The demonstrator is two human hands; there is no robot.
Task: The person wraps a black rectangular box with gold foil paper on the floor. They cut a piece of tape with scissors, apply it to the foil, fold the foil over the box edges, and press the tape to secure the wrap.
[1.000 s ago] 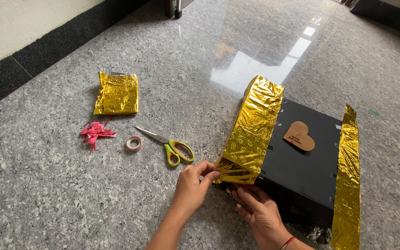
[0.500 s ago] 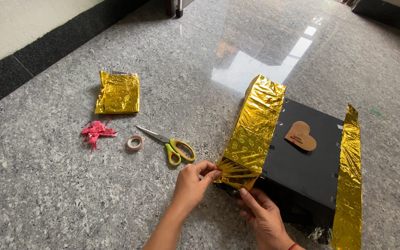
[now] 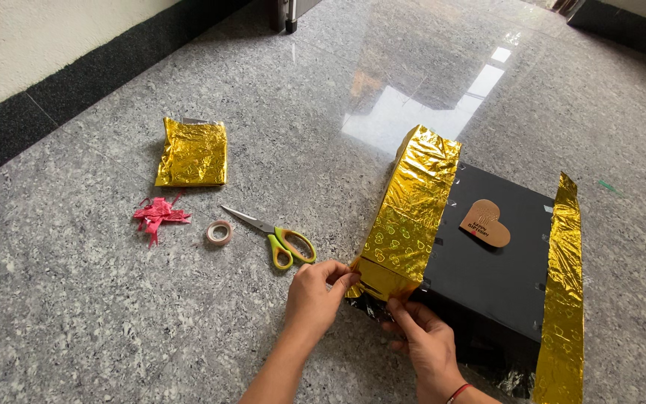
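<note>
Sitting on the grey granite floor (image 3: pixel 99 314), right of centre: black box (image 3: pixel 487 277), gold foil wrap strip (image 3: pixel 413 213) along its left edge, second gold foil strip (image 3: pixel 562 299) down the right edge, brown heart tag (image 3: pixel 485 222) on top. Left hand (image 3: pixel 315 299) pinches the near-left corner of the left strip, thumb and fingers closed on the foil fold. Right hand (image 3: pixel 424 344) pinches the same fold from the near side, fingertips closed on it, against the box's near-left corner. Far left: folded gold foil piece (image 3: pixel 191 152). Near it, red ribbon bow (image 3: pixel 157 215), then tape roll (image 3: pixel 218 233), then green-handled scissors (image 3: pixel 274 236) just left of the left hand, not touching.
</note>
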